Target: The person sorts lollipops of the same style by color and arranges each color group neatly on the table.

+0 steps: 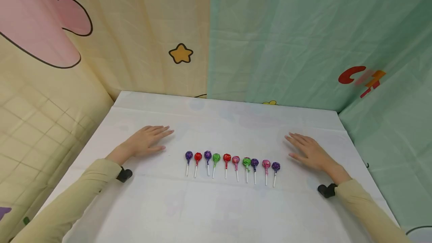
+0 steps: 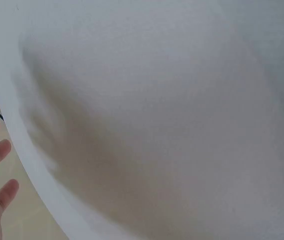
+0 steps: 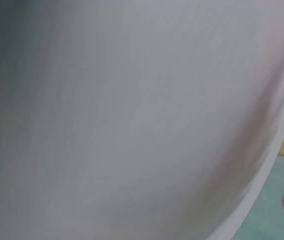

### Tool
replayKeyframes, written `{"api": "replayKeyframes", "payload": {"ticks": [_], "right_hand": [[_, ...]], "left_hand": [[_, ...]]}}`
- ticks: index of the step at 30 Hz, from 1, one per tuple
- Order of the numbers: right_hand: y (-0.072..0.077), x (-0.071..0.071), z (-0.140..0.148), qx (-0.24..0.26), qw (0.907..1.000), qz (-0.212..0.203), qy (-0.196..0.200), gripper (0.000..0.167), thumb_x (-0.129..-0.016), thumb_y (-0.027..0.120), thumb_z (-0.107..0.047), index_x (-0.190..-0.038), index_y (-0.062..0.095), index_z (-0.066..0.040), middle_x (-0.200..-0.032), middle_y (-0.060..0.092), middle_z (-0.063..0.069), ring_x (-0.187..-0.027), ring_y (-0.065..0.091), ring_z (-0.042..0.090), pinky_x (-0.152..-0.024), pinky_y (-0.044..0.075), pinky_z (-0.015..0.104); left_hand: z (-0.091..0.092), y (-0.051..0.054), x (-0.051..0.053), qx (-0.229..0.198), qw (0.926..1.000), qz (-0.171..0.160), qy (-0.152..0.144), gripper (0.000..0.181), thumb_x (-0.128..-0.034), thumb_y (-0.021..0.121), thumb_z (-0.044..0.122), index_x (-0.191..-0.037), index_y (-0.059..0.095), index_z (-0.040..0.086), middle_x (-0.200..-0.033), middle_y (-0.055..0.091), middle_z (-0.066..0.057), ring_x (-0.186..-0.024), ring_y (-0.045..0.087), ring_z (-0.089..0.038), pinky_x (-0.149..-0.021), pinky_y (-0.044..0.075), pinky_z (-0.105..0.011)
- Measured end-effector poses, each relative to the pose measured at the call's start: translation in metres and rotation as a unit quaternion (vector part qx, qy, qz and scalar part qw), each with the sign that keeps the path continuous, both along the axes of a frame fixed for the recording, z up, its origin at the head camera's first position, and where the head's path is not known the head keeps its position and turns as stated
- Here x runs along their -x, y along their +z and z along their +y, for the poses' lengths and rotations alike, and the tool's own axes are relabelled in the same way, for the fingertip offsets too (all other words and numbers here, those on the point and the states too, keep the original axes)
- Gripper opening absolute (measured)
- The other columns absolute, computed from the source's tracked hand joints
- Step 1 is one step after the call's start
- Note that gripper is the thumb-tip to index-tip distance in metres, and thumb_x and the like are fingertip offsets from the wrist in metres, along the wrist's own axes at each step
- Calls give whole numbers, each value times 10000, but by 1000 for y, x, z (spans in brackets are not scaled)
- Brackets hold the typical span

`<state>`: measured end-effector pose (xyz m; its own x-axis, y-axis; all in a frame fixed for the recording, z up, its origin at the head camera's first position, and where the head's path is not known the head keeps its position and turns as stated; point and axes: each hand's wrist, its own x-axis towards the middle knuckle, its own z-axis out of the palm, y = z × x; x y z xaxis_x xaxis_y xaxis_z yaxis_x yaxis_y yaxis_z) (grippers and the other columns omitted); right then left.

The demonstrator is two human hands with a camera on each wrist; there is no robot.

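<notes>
A row of several wrapped lollipops lies across the middle of the table, white sticks toward me. The leftmost is a purple lollipop (image 1: pixel 189 155), beside a red lollipop (image 1: pixel 198 156). Further along are a green lollipop (image 1: pixel 216 157), a pink lollipop (image 1: pixel 236 159) and, at the right end, another purple lollipop (image 1: pixel 276 166). My left hand (image 1: pixel 146 141), fingers extended, is left of the row and holds nothing. To the right of the row my right hand (image 1: pixel 308 152) is likewise spread and holds nothing. Only fingertips show in both wrist views.
White cloth covers the table (image 1: pixel 162 205). A cream curtain (image 1: pixel 141 29) and a green curtain (image 1: pixel 287 40) hang behind it and along its sides. Black wrist cameras, such as the left one (image 1: pixel 125 174), are strapped to both wrists.
</notes>
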<state>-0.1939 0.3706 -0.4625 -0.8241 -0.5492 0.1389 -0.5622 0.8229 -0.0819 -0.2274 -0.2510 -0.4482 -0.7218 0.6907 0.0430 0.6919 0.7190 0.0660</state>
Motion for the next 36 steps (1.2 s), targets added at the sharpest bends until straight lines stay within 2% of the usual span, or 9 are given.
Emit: {"api": "replayKeyframes", "payload": {"ticks": [6,12,15,21,28,33,36], "right_hand": [[6,-8,-19,329,9967,652,355,441,-875,677,-214,-1298,598,-120,-1344,563,149,-1210,508,355,-978,376,561],[11,-14,-34,563,9948,800,282,352,-830,708,-140,-1179,673,-107,-1197,654,116,-1089,580,316,-912,437,541],[12,-19,-39,689,9940,814,242,307,-819,713,-111,-1125,696,-104,-1109,689,90,-1016,608,287,-857,472,513],[13,-29,-47,1008,9935,529,-30,250,-836,715,-125,-1087,718,-132,-982,717,-2,-915,622,191,-766,518,420],[10,-37,-54,1164,9920,-93,-487,276,-844,722,-185,-1119,703,-182,-963,708,-65,-904,625,150,-761,527,392],[5,-44,-57,1268,9891,-384,-637,276,-841,733,-229,-1115,707,-205,-927,687,-128,-896,606,112,-773,521,372],[4,-47,-59,1325,9880,-472,-645,272,-838,738,-252,-1106,710,-214,-916,669,-153,-896,604,99,-785,519,372]], "left_hand": [[11,2,-2,-263,9993,240,-113,518,-926,603,363,-1399,505,176,-1403,541,-96,-1277,507,-307,-1034,371,-518],[23,1,-6,-438,9981,413,-87,448,-914,622,350,-1331,577,191,-1284,632,-53,-1181,564,-271,-988,411,-504],[30,1,-11,-498,9980,389,21,451,-914,621,365,-1331,576,199,-1277,634,-48,-1176,566,-263,-982,423,-501],[49,2,-24,-612,9970,312,361,478,-908,625,381,-1347,559,201,-1304,605,-70,-1206,547,-272,-970,432,-507],[67,6,-35,-984,9934,295,506,420,-873,671,375,-1245,642,182,-1130,681,-31,-1065,599,-241,-851,485,-459],[75,2,-41,-1237,9902,-93,639,388,-840,706,379,-1170,686,176,-1037,706,6,-967,601,-199,-782,486,-408],[80,0,-44,-1370,9876,-218,738,374,-826,722,376,-1140,696,174,-998,700,23,-928,597,-175,-754,484,-366]]}}
